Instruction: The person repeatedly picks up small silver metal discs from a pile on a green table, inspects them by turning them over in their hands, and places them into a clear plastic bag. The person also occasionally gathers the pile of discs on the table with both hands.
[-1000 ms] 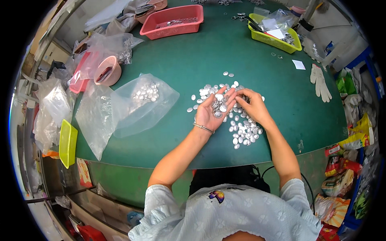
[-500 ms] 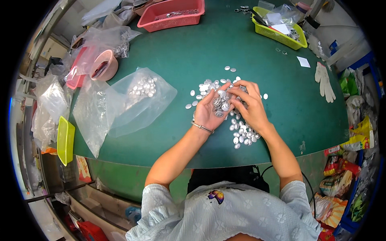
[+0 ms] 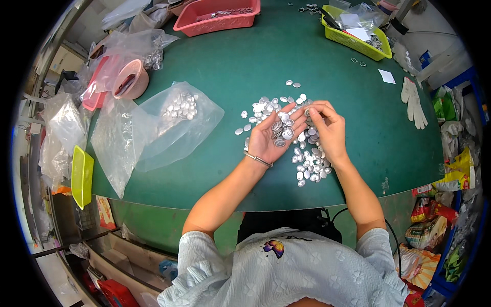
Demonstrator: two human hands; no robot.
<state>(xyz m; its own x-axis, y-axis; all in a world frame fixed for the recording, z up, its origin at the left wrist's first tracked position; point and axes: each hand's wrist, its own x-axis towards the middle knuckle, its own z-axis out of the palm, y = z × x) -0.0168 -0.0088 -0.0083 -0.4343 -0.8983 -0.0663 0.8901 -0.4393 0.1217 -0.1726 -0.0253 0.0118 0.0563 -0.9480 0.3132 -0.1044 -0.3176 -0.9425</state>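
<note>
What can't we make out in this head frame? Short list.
- Head view: discs under the right hand, covered by the hand.
- What the right fingertips pinch: too small.
- How many silver discs lie in the left hand: overlapping, too small.
- Pink basket contents: cut by the top edge.
- Clear bag count: blurred by plastic.

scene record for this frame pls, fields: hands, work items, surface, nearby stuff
left hand: palm up, cupping several silver discs
right hand: fingertips at the discs by the left fingers
discs: loose pile on the table under and around both hands
table: green, round-edged
clear bag: left of the hands, some discs inside
pink basket: far edge
yellow basket: far right
white glove: right, lying flat
</note>
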